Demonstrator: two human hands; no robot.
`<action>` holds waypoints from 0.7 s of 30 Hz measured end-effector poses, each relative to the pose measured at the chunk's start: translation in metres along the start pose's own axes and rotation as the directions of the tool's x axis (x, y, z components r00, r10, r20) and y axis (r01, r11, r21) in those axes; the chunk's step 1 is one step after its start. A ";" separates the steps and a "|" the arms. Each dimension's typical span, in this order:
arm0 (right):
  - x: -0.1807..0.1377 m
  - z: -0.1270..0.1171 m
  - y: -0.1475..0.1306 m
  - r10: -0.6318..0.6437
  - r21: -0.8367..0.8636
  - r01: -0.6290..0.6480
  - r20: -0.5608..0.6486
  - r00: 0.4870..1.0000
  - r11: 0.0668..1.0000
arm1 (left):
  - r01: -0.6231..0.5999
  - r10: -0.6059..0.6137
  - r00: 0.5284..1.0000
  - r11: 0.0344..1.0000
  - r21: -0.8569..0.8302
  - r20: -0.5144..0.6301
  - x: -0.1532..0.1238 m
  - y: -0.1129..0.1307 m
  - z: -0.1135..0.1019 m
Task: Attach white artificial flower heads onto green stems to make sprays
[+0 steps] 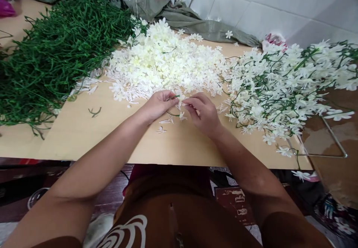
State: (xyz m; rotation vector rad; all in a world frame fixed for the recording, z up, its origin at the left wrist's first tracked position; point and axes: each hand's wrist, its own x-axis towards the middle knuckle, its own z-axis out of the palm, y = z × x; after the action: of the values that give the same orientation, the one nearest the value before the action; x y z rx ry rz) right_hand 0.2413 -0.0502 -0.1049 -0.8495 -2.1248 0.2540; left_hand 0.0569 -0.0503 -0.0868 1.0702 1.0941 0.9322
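In front of a white blossom heap (159, 59), a person's left hand (159, 105) pinches a green stem (176, 96), apparently steadying it for the right hand (203, 113), whose fingertips pinch a white flower (181, 98) at its tip.

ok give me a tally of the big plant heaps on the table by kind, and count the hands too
Heap of green stems: 1
Heap of loose white flowers: 1
Heap of white flowers on green stems: 1
Hands, left hand and right hand: 2
Total: 5 (3 heaps, 2 hands)
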 end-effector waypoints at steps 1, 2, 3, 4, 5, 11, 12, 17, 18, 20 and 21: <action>0.000 -0.003 -0.002 0.080 0.080 -0.079 -0.008 0.997 0.994 | -0.004 0.004 1.000 1.000 0.006 -0.008 0.001 -0.001 0.000; 0.001 -0.006 -0.004 0.168 0.165 -0.164 -0.014 0.986 0.973 | -0.005 0.006 1.000 1.000 0.017 -0.014 0.002 -0.003 0.000; 0.002 -0.009 -0.007 0.253 0.248 -0.241 -0.017 0.967 0.938 | -0.004 0.004 1.000 0.999 0.032 -0.020 0.003 -0.004 0.000; 0.003 -0.010 -0.010 0.321 0.319 -0.298 -0.020 0.947 0.900 | -0.001 0.003 1.000 0.999 0.050 -0.023 0.003 -0.004 0.000; 0.005 -0.010 -0.012 0.366 0.373 -0.330 -0.029 0.930 0.867 | 0.001 0.001 1.000 0.997 0.072 -0.023 0.003 -0.005 0.001; 0.010 0.004 -0.010 0.296 0.296 -0.244 -0.144 0.944 0.923 | -0.002 0.007 1.000 0.988 0.152 -0.028 0.001 -0.003 0.003; 0.009 0.008 -0.007 0.304 0.284 -0.255 -0.145 0.941 0.924 | 0.000 0.005 0.999 0.990 0.141 -0.033 0.001 -0.003 0.004; 0.003 0.019 0.003 0.433 0.466 -0.356 -0.065 0.899 0.810 | -0.027 0.029 0.999 0.995 0.095 -0.023 0.003 -0.006 0.004; 0.003 0.020 0.003 0.458 0.506 -0.376 -0.042 0.888 0.776 | -0.034 0.036 0.999 0.995 0.092 -0.019 0.004 -0.008 0.004; 0.002 0.022 0.001 0.507 0.565 -0.422 0.006 0.862 0.710 | -0.045 0.046 0.999 0.995 0.087 -0.006 0.005 -0.010 0.003; 0.002 0.022 0.000 0.530 0.582 -0.446 0.031 0.848 0.680 | -0.050 0.050 0.999 0.995 0.086 0.004 0.006 -0.010 0.003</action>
State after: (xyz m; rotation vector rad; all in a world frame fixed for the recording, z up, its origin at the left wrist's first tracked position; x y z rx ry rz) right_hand 0.2237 -0.0459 -0.1181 -1.0101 -1.5000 1.0333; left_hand 0.0614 -0.0480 -0.0978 1.1729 1.1191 0.9303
